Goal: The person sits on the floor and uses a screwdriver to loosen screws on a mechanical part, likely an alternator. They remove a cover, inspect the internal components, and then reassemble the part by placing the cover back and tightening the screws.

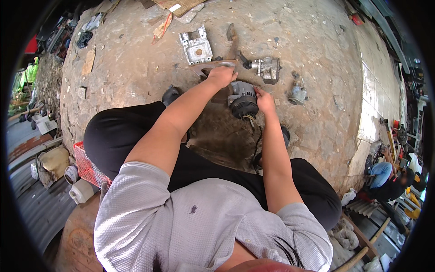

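Note:
Between my knees, just above the ground, is an alternator [244, 93] with a grey slotted housing, a black round end and loose wires hanging from it. My right hand [265, 100] grips its right side, thumb and fingers against the casing. My left hand [222, 76] is closed beside its upper left, over a flat rusty metal plate [199, 68]; what its fingers hold is hidden. Beyond that hand stands a rusty pedal-like arm [233, 45]. A silver metal housing [198, 46] lies farther left, and a silver block-shaped part [267, 69] rests to the right.
A smaller metal part [297, 94] lies on the stained concrete floor [317, 45] at the right. Cardboard [177, 5] lies at the far edge. A red plastic crate [84, 163] and a white jug [82, 191] stand at my left. Another person [387, 181] sits at the far right.

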A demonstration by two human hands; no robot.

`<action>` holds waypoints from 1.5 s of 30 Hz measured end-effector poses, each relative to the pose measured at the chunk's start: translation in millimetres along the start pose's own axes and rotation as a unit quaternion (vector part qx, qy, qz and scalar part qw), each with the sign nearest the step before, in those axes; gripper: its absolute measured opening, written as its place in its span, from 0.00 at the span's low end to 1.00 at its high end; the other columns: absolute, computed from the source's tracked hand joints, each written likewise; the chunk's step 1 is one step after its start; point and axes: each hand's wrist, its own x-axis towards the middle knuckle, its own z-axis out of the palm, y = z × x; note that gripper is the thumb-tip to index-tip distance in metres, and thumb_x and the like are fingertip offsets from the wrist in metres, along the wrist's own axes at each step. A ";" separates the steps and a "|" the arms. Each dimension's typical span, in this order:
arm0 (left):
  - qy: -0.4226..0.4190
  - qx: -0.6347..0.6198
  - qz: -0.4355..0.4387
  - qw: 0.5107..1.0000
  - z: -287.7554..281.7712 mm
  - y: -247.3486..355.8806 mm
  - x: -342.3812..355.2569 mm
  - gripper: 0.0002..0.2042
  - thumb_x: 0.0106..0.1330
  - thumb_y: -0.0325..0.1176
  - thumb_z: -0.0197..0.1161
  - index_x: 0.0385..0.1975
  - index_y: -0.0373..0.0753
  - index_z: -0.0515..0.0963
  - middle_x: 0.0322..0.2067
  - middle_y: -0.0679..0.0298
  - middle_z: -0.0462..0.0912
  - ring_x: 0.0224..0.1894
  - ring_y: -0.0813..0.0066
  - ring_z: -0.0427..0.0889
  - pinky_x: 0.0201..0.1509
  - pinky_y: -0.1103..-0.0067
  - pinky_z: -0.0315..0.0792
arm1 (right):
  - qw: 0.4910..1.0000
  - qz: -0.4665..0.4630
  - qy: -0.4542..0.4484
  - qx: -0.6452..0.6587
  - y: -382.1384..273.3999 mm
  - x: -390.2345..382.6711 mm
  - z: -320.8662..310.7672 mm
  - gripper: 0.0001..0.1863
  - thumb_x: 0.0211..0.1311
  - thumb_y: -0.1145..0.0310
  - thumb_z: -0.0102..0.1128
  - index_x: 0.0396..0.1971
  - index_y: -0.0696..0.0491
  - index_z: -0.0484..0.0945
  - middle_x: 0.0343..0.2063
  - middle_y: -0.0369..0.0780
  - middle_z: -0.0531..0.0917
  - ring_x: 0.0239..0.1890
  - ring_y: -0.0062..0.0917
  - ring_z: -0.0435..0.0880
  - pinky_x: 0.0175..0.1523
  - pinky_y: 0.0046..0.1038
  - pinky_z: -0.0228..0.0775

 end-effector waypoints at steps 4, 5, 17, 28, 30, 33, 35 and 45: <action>0.007 -0.002 -0.012 1.000 3.0 -4.5 -3.3 0.23 0.81 0.52 0.49 0.55 0.39 0.80 0.50 0.48 0.88 0.55 0.46 0.85 0.59 0.55 0.77 | 0.989 -0.048 0.071 0.116 -20.6 -4.5 1.5 0.20 0.73 0.68 0.58 0.62 0.43 0.83 0.57 0.50 0.85 0.61 0.46 0.83 0.65 0.40 0.74; 0.016 -0.005 -0.016 1.000 2.1 -2.5 -3.7 0.23 0.81 0.52 0.49 0.55 0.39 0.80 0.49 0.48 0.88 0.55 0.46 0.85 0.59 0.55 0.77 | 0.978 -0.093 0.095 0.162 -20.6 -3.7 1.5 0.20 0.72 0.67 0.59 0.62 0.43 0.83 0.56 0.51 0.85 0.61 0.48 0.82 0.65 0.42 0.75; -0.002 0.013 -0.001 1.000 -5.8 -0.3 -2.6 0.23 0.80 0.53 0.50 0.53 0.39 0.80 0.48 0.48 0.88 0.55 0.46 0.85 0.59 0.55 0.77 | 0.964 -0.249 0.081 0.033 -68.8 -1.6 -1.4 0.23 0.65 0.74 0.57 0.59 0.46 0.85 0.60 0.42 0.85 0.63 0.41 0.82 0.67 0.39 0.74; -0.040 0.004 0.009 0.999 -7.7 -4.3 1.6 0.28 0.81 0.58 0.46 0.54 0.38 0.79 0.54 0.50 0.86 0.59 0.48 0.83 0.62 0.56 0.77 | 0.916 -0.154 -0.160 -0.333 -139.0 11.4 -25.3 0.15 0.69 0.66 0.57 0.47 0.42 0.92 0.51 0.43 0.89 0.56 0.39 0.88 0.62 0.43 0.79; -0.042 -0.004 0.018 0.999 -5.7 -7.0 7.4 0.28 0.81 0.59 0.46 0.55 0.39 0.80 0.54 0.48 0.86 0.60 0.47 0.82 0.63 0.55 0.75 | 0.901 -0.174 -0.184 -0.353 -126.8 18.0 -13.7 0.16 0.68 0.67 0.57 0.47 0.41 0.92 0.50 0.43 0.90 0.56 0.39 0.87 0.61 0.44 0.80; -0.062 0.018 0.017 0.998 -4.2 -9.4 10.3 0.28 0.81 0.59 0.47 0.55 0.39 0.81 0.55 0.48 0.85 0.61 0.47 0.82 0.65 0.55 0.74 | 0.878 -0.210 -0.224 -0.368 -135.6 25.9 -19.1 0.16 0.68 0.67 0.57 0.48 0.39 0.92 0.51 0.45 0.89 0.56 0.40 0.88 0.60 0.43 0.80; -0.078 0.004 0.002 0.997 -7.3 -7.9 9.1 0.29 0.80 0.59 0.48 0.56 0.38 0.81 0.58 0.48 0.84 0.62 0.48 0.81 0.66 0.57 0.74 | 0.872 -0.199 -0.267 -0.358 -155.2 24.8 -31.8 0.16 0.69 0.67 0.57 0.47 0.38 0.92 0.51 0.44 0.89 0.56 0.40 0.88 0.60 0.42 0.80; -0.082 -0.025 -0.021 0.996 -11.5 0.1 5.5 0.27 0.79 0.58 0.51 0.58 0.41 0.84 0.61 0.53 0.84 0.65 0.54 0.81 0.67 0.60 0.75 | 0.845 -0.234 -0.239 -0.417 -139.7 37.4 -24.2 0.20 0.63 0.72 0.58 0.49 0.36 0.91 0.49 0.42 0.90 0.54 0.39 0.88 0.60 0.40 0.80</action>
